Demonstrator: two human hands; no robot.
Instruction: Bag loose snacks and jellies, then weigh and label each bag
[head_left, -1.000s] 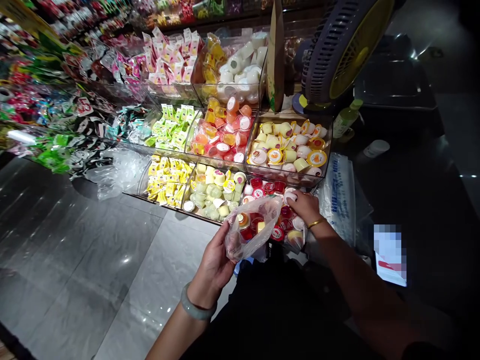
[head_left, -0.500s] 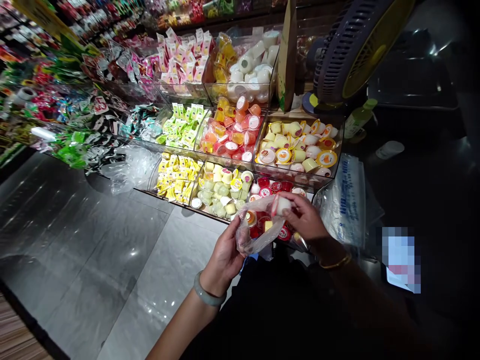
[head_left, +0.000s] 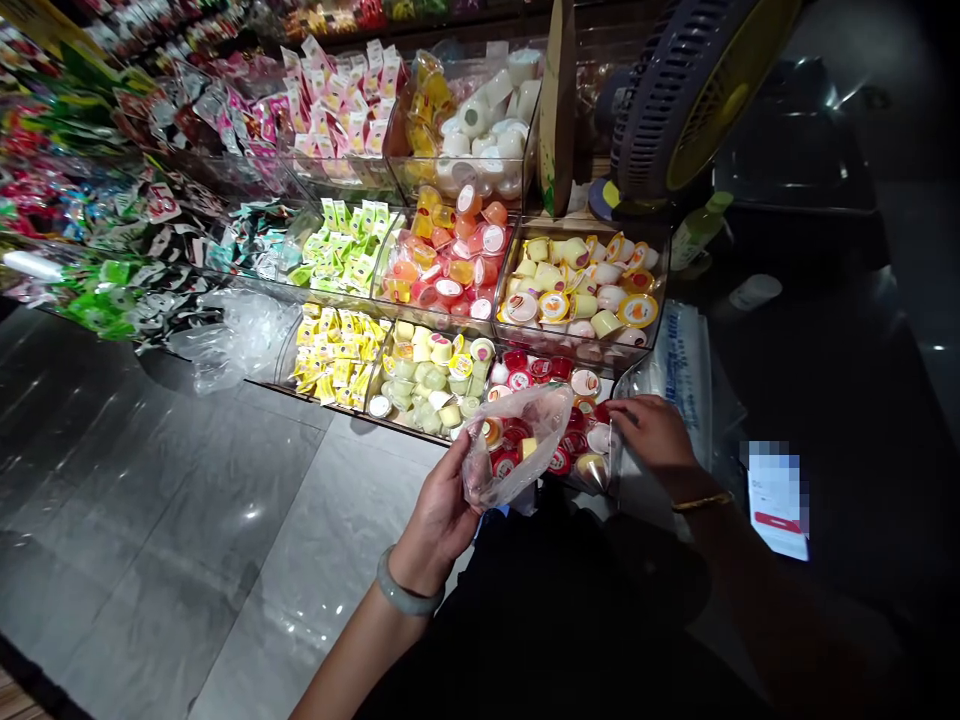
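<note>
My left hand is closed on the side of a clear plastic bag and holds its mouth wide. Through the bag several red and pale jelly cups show, though I cannot tell which lie inside and which are behind it. My right hand is to the right of the bag, its fingers stretched toward a red jelly cup. Those fingertips are at the cup, but whether they touch it is unclear. Below them, the front bin holds red, white and yellowish jelly cups.
Clear bins hold orange-red jelly cups, yellow jelly cups, green jelly cups and yellow packets. A fan stands behind at right. Plastic bags and a lit phone lie on the dark right surface.
My right hand has left the bag's mouth, where it held a white jelly cup, and moved right to the front bin. The white cup is no longer in its fingers. My left hand keeps the bag.
</note>
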